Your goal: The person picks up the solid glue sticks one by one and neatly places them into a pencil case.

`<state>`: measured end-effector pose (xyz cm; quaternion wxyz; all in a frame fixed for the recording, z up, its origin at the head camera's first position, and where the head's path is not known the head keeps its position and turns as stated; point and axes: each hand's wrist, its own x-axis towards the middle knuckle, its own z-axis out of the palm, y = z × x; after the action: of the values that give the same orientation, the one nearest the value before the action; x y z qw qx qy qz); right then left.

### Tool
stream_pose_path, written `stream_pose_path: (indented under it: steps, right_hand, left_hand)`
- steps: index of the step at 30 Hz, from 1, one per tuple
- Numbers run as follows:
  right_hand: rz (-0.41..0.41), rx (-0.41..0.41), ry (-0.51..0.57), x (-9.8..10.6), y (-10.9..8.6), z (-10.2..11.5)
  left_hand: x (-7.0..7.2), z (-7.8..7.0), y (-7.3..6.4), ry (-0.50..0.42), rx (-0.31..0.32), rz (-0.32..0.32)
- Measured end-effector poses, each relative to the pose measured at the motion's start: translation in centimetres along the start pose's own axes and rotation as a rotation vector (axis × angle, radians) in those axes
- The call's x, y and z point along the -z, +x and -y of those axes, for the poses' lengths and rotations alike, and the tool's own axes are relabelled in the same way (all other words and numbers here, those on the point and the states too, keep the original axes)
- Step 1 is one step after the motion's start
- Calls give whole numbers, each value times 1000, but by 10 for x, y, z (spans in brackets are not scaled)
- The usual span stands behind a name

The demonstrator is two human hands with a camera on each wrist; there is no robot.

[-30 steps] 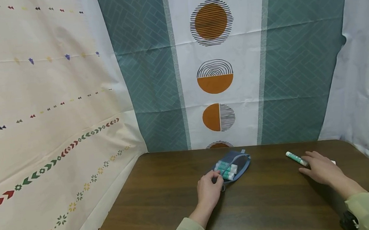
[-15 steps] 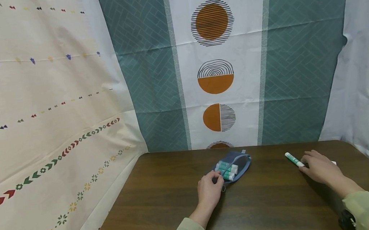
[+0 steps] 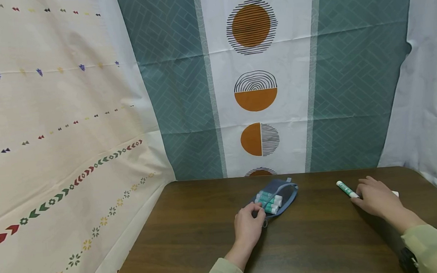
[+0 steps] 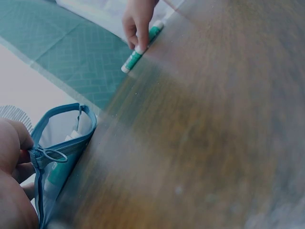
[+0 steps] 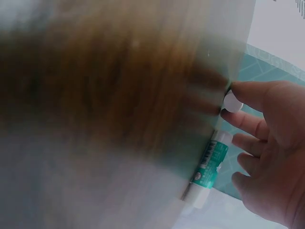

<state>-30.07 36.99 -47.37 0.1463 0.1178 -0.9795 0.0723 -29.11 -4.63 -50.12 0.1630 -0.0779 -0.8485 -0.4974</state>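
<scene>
My left hand (image 3: 248, 226) pinches the near edge of a blue zippered pouch (image 3: 271, 186) with thumb and forefinger. Its mouth gapes towards the right, and several green-and-white glue sticks (image 3: 269, 207) lie inside. A ring-shaped zipper pull (image 4: 53, 155) hangs by those fingertips. On the right side of the table, my right hand (image 3: 379, 197) has thumb and forefinger on either side of one glue stick (image 5: 232, 102), seen end-on in the right wrist view. Another glue stick (image 5: 209, 164) lies beside the other fingers, its far end poking out under the hand in the head view.
The brown wooden table (image 3: 196, 241) runs back to a green-and-white patterned curtain (image 3: 263, 150). A cream printed cloth (image 3: 71, 174) hangs along the left, and a white cloth (image 3: 434, 93) on the right. Bare wood lies between the hands.
My right hand has shifted slightly left and nearer, and the glue stick at its fingertips has moved a little left with it. The left hand and pouch stay put.
</scene>
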Motion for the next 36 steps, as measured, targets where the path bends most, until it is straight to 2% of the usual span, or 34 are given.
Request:
stream_pose_path:
  steps: [9, 17, 26, 36]
  right_hand:
    - [4, 12, -31, 1, 3, 3]
    - [-15, 11, -12, 0, 4, 6]
    - [21, -68, 121, 13, 6, 27]
    - [31, -90, 202, 15, 10, 52]
  left_hand:
    - [-1, 0, 0, -1, 4, 5]
    - [0, 0, 0, 2, 12, 6]
    - [1, -1, 0, 2, 12, 7]
    - [0, 0, 1, 22, 2, -1]
